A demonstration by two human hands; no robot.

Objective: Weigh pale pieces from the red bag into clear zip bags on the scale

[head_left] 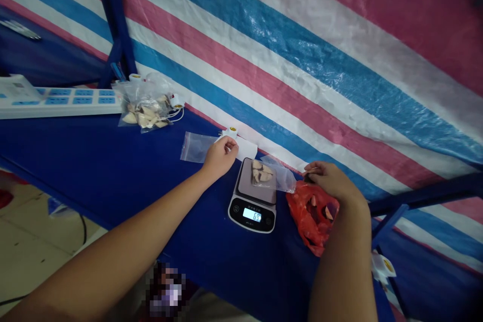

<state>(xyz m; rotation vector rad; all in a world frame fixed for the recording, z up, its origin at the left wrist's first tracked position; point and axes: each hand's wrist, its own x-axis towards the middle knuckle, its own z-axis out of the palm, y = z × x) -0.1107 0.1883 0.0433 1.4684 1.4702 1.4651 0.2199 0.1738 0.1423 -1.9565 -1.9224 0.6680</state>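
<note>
A white digital kitchen scale [252,221] with a lit display stands on the blue table. Across its grey pan lies a clear zip bag [283,177] with several pale, dark-edged pieces [261,172] inside. My left hand [222,155] is closed, fingertips curled together, beside a white paper [246,149] and a flat clear zip bag [196,147]; whatever it pinches is hidden. Above an open red plastic bag [307,216] with similar pieces in it, my right hand [332,179] has its fingers bent together. Something dark shows at its fingertips, too unclear to name.
A white power strip [75,103] lies at the left, with filled clear bags [145,110] by its end. A white plug [231,132] rests against the striped tarp [264,95] behind the table. Blue metal bars [422,193] rise at both sides.
</note>
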